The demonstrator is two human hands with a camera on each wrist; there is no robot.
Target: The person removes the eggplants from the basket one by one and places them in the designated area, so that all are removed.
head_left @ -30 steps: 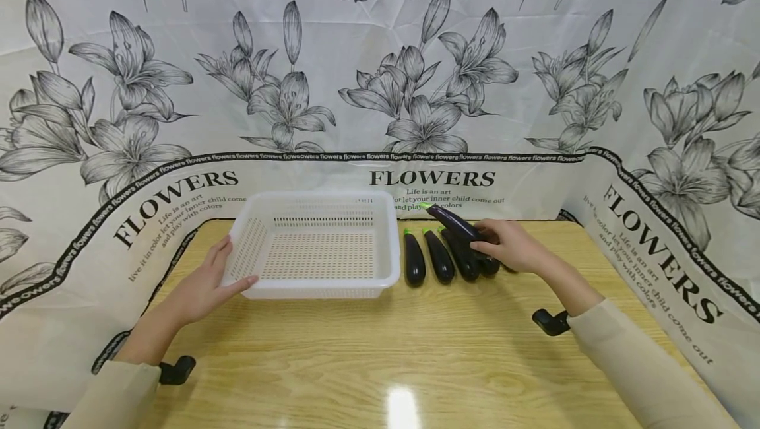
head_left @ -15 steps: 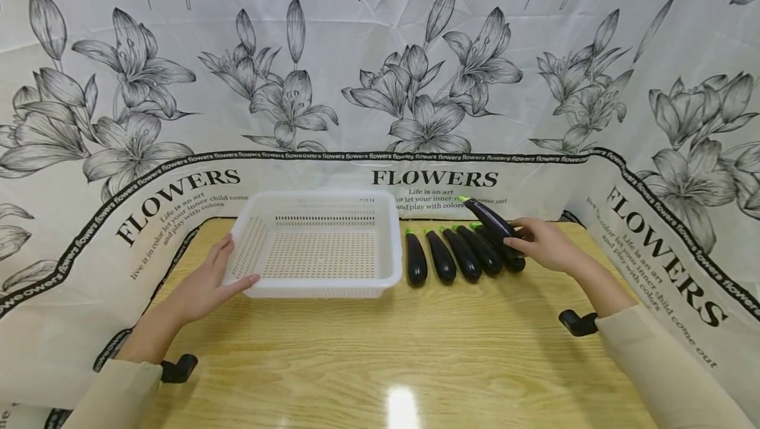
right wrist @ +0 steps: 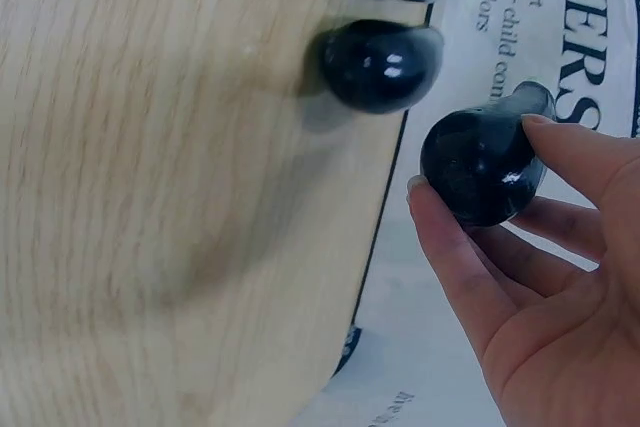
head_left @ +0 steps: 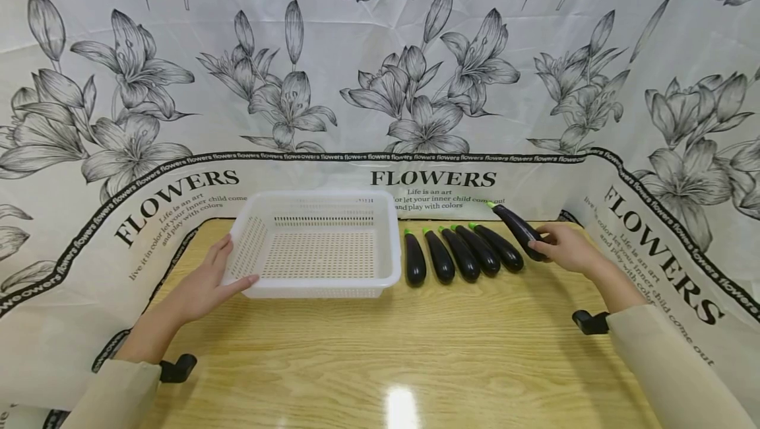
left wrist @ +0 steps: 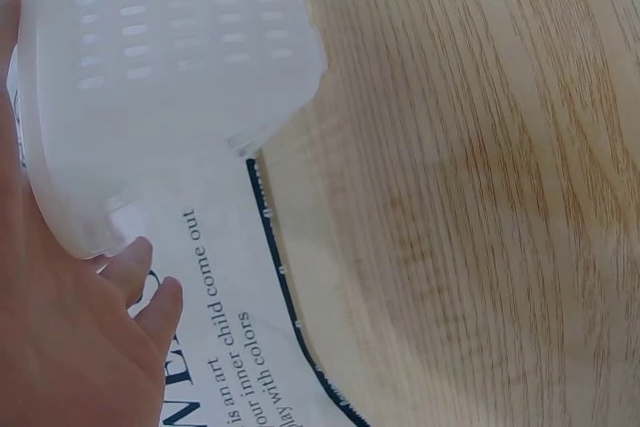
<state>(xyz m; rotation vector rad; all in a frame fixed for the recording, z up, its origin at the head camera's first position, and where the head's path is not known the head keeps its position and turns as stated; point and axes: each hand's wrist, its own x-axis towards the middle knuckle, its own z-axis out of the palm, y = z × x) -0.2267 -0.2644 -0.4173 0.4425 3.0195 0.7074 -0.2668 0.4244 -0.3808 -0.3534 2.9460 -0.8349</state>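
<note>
My right hand (head_left: 567, 247) holds a dark, glossy eggplant (head_left: 515, 230) by its rounded end, the green stem tip pointing up and to the left. Thumb and fingers wrap that end in the right wrist view, where the held eggplant (right wrist: 485, 167) is seen end-on. Left of it, several more eggplants (head_left: 499, 248) lie side by side on the table, stems toward the back. My left hand (head_left: 198, 287) grips the left side of a white plastic basket (head_left: 320, 282) with a slotted floor. In the left wrist view, fingers bend at the basket's (left wrist: 190, 117) corner.
The light wood table (head_left: 368, 356) spreads out in front of the basket and eggplants. A white floral cloth (head_left: 332, 112) hangs around its back and sides. A black wrist mount (head_left: 590, 322) sticks out by the right sleeve, another (head_left: 178, 368) by the left.
My right hand has carried the held eggplant rightward from over the row to its right end, uncovering the eggplants that lay behind it. The left hand and basket stay put.
</note>
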